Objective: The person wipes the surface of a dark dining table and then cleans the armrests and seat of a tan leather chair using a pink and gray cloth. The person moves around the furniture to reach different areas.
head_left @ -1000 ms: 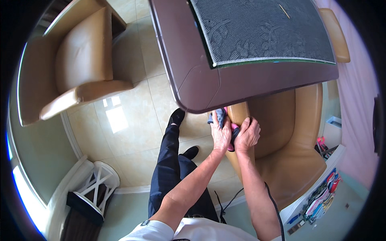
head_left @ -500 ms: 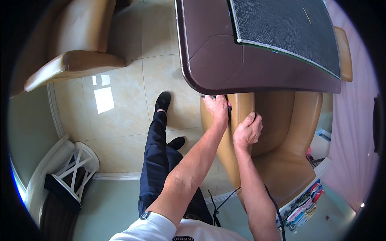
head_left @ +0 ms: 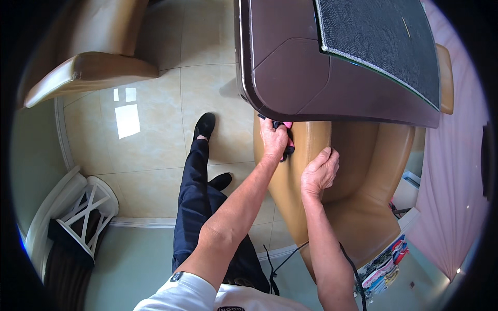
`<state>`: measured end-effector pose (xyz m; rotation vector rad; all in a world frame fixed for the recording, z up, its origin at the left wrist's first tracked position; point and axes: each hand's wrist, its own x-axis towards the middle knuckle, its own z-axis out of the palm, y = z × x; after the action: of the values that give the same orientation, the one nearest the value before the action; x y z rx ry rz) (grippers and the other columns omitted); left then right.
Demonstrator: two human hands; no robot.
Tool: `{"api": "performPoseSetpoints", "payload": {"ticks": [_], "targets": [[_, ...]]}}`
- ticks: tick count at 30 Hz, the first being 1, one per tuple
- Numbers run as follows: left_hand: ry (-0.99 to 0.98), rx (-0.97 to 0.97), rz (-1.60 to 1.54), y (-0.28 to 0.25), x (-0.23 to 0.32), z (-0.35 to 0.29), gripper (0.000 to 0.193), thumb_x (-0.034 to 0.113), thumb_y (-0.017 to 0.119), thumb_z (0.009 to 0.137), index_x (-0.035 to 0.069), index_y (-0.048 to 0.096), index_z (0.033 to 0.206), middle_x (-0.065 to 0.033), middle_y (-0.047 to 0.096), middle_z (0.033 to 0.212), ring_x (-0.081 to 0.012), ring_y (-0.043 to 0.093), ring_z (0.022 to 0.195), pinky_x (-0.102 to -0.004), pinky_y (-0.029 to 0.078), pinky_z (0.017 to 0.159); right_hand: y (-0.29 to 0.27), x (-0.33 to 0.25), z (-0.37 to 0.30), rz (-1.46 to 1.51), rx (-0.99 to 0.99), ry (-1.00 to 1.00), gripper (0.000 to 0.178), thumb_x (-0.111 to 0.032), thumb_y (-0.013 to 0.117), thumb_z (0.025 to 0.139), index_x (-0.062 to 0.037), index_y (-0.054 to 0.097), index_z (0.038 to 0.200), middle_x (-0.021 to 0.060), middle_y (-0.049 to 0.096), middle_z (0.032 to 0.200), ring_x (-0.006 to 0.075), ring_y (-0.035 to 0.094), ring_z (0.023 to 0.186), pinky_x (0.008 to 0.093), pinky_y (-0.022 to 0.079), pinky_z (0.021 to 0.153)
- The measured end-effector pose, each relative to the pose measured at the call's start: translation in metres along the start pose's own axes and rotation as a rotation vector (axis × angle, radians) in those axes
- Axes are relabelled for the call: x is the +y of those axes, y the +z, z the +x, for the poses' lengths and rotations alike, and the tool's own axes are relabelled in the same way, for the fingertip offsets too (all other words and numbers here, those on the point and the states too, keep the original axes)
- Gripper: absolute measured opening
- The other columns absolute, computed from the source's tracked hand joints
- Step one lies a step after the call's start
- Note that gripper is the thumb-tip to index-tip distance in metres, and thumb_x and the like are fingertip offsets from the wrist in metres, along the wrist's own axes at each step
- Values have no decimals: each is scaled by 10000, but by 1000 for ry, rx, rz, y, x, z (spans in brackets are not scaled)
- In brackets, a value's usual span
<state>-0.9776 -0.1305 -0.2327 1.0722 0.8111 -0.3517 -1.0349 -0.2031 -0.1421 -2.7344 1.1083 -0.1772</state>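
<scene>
A tan leather chair [head_left: 358,217] stands tucked partly beneath the dark brown table [head_left: 290,78]. My left hand [head_left: 273,137] is closed around a black-and-pink item [head_left: 288,147] that looks soft, like a cloth, and is pressed to the chair's outer side just under the table edge. Most of this item is hidden by the hand, so its kind is unclear. Curled over the edge of the same chair's back is my right hand [head_left: 320,171], its thumb on top and its fingers bent round the far side.
A dark patterned mat [head_left: 384,46] covers part of the table. Another tan chair [head_left: 98,67] stands at far left. A white lattice-sided piece [head_left: 91,217] is at lower left. Colourful folded items [head_left: 381,269] lie at lower right, beside a pink curtain [head_left: 451,181]. A dark cord [head_left: 358,274] hangs by my right arm.
My left hand has drawn slightly nearer and to the left along the chair's side, showing more of the black-and-pink item. My right hand stays on the chair edge. The view has shifted slightly.
</scene>
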Motion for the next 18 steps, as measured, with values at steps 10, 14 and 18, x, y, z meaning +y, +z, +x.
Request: {"api": "performPoseSetpoints", "payload": {"ticks": [10,14,18], "targets": [[-230,66,-435,7,28,-39,210,296,746,941,100,676,967,40,567,839,-74,485,728,-227,425,680,-2,2,1,7,-20,28,471,-435,391,1075,-51,618,1223,197,671,1185,418,597,1139,539,474,951],[-98,5,-312,20,31,-34,437,338,739,942,69,527,1212,-67,589,781,-139,423,348,-297,336,293,-3,-2,0,3,-22,27,469,-434,388,1075,-53,617,1224,193,672,1188,414,597,1147,538,474,955],[-84,8,-4,6,7,-43,626,426,719,938,58,476,1382,-214,623,1097,-250,670,685,-363,558,567,-2,2,-1,4,-20,25,473,-436,381,1075,-55,616,1228,187,672,1193,414,598,1149,538,473,956]]}}
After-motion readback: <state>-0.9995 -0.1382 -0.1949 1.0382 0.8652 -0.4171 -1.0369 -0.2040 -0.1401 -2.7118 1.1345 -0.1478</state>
